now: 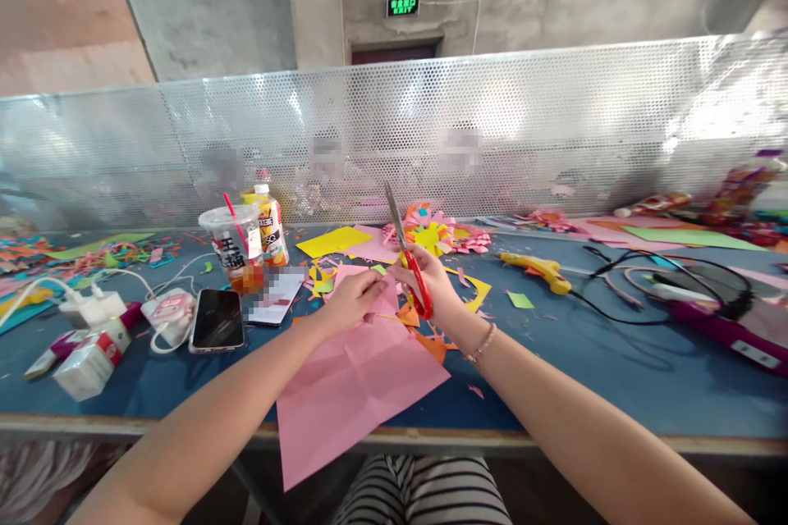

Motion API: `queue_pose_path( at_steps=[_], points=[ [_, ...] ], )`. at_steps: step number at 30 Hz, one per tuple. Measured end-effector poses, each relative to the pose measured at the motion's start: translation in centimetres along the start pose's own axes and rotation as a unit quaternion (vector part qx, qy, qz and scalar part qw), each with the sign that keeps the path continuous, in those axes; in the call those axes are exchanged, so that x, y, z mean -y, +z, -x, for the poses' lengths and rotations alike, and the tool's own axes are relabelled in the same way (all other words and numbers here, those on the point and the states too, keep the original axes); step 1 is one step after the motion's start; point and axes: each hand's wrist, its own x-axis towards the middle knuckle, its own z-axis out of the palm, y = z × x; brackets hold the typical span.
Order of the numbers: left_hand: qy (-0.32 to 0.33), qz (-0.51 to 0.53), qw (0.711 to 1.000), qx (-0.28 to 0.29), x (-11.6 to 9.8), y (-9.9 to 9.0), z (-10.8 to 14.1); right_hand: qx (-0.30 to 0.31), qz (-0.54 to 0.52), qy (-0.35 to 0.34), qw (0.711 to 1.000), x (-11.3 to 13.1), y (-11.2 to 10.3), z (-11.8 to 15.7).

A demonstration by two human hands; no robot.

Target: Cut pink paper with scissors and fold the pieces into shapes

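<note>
A large pink sheet of paper [357, 390], marked with fold creases, hangs partly over the table's front edge. Its upper part is pinched in my left hand [354, 299], fingers closed. My right hand [434, 283] is closed around a pair of scissors [411, 267] with red handles, blades pointing up and away from me. The right fingertips are close to the paper's upper edge; whether they touch it is hard to tell. Behind the hands lie a yellow sheet [336, 241], yellow scraps and pink paper flowers [471, 238].
A yellow glue gun [538, 271] with its black cable lies to the right, near a purple power strip [732, 336]. On the left are a phone [217, 320], chargers [169, 316], a drink cup [231, 242] and a bottle [269, 225]. A perforated metal screen [394, 131] borders the table's back.
</note>
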Motion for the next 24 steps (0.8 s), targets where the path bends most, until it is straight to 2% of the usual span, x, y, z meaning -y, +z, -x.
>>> queue_pose_path(
  at_steps=[6,8,10,15,19,24],
  points=[
    [0.026,-0.052,0.996,-0.065,0.5,-0.1,-0.6,-0.064,0.005,-0.014,0.998,0.4,-1.0,-0.6],
    [0.002,-0.042,0.995,-0.095,0.9,-0.3,-0.8,-0.095,0.035,-0.042,0.994,0.8,-1.9,-1.0],
    [-0.020,-0.002,0.991,-0.132,1.2,-0.5,-1.0,-0.095,0.067,-0.057,0.992,1.0,-2.7,-1.3],
    [-0.015,0.146,0.973,-0.179,2.3,-1.2,-1.7,-0.024,0.164,-0.056,0.985,0.2,-3.3,-1.6],
    [-0.045,0.205,0.949,-0.236,2.7,-1.6,-2.1,0.075,0.304,-0.059,0.948,-0.7,-2.6,-1.0],
    [-0.058,0.267,0.929,-0.248,1.9,-2.1,-1.8,0.130,0.333,-0.018,0.934,-0.8,-2.3,-0.7]
  ],
)
